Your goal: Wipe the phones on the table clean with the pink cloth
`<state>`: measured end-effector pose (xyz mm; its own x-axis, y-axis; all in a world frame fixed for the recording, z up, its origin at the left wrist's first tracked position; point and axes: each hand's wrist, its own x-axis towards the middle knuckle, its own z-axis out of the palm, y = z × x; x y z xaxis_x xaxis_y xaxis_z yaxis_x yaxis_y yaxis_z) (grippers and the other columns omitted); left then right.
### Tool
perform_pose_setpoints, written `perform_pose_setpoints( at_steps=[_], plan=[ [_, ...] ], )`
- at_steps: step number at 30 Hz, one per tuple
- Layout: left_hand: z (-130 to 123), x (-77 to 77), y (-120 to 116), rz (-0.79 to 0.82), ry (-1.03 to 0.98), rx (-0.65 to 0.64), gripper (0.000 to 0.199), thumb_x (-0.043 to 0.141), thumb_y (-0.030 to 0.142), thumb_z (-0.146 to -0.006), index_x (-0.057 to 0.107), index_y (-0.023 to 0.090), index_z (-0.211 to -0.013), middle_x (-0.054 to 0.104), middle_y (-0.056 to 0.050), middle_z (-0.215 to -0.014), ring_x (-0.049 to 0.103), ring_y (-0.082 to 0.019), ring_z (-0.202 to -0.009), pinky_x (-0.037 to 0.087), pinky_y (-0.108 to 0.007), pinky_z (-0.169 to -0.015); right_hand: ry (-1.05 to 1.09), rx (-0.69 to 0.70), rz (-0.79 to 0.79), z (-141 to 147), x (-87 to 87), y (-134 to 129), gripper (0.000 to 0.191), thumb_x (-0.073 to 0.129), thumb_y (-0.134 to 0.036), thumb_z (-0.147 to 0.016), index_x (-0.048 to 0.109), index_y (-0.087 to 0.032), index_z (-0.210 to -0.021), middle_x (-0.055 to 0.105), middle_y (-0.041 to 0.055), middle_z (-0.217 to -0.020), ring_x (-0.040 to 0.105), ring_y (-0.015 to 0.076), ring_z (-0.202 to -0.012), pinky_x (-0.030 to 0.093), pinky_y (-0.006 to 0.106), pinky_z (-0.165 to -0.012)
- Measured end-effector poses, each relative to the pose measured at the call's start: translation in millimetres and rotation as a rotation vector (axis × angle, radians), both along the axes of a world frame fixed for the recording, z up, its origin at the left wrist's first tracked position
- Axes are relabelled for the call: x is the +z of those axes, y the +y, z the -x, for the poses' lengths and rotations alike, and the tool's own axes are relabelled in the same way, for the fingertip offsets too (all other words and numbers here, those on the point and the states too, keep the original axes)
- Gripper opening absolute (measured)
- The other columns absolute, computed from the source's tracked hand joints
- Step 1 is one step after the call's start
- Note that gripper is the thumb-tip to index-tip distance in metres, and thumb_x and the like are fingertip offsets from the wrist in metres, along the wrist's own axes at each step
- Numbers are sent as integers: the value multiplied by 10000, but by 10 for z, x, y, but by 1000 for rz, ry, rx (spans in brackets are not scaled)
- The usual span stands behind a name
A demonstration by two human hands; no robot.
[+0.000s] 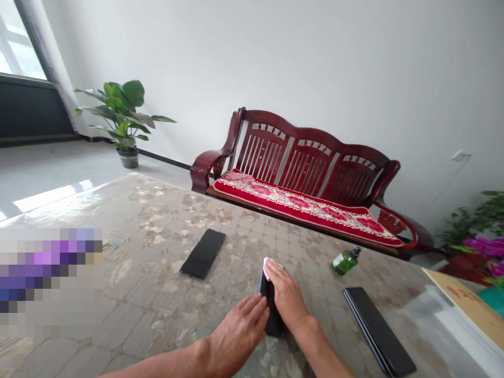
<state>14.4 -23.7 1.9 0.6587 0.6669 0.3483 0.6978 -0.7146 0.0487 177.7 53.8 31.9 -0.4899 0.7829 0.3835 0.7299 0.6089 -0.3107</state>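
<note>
Right hand (290, 296) gripping pink cloth (266, 269) against phone (274, 326), left hand (241, 328) on phone, grip unclear, green bottle (344, 263), pot (129, 159) holding plant (122, 118)

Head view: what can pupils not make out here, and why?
All in the head view:
Black phone-like slab: partly covered by the left hand and right hand.
Pink cloth: partly under the right hand.
Green pump bottle: label too small to read.
Magenta flowers: cut by the right edge.
Purple item: pixelated.

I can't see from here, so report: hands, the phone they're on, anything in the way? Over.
Left hand against black phone. Right hand holding pink cloth at its far end. Green spray bottle off right, apart from both.
</note>
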Motion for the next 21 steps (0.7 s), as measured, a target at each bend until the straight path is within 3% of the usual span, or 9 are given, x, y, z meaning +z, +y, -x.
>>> perform_pose_setpoints(
  at_steps=[7,14,16,21],
  plan=[
    [-28,19,-4,13,-7,-14,290,541,182,-935,575,92,-1209,620,-152,-1237,533,-287,-1210,410,-406,-1055,-20,151,31,-108,20,-381,652,353,19,-851,406,-262,-1437,515,36,-1416,479,177,-1302,432,400,-1093],
    [1,36,-7,30,31,-8,342,501,199,-959,530,68,-1274,569,-181,-1323,525,-308,-1230,455,-416,-1021,3,53,27,44,-7,46,679,330,56,-818,463,-262,-1403,541,38,-1389,546,168,-1239,443,391,-1081],
    [-3,35,-2,36,31,-2,343,499,205,-962,527,77,-1278,565,-172,-1332,521,-301,-1236,454,-411,-1026,18,46,25,67,-14,58,696,330,65,-813,446,-270,-1412,533,36,-1396,545,166,-1239,438,392,-1085],
    [-27,0,6,27,-6,-14,308,534,180,-939,556,82,-1231,610,-164,-1258,530,-292,-1222,430,-413,-1051,-30,95,34,-84,-35,-318,659,368,46,-828,442,-240,-1418,515,58,-1411,490,184,-1293,432,391,-1090]
  ],
)
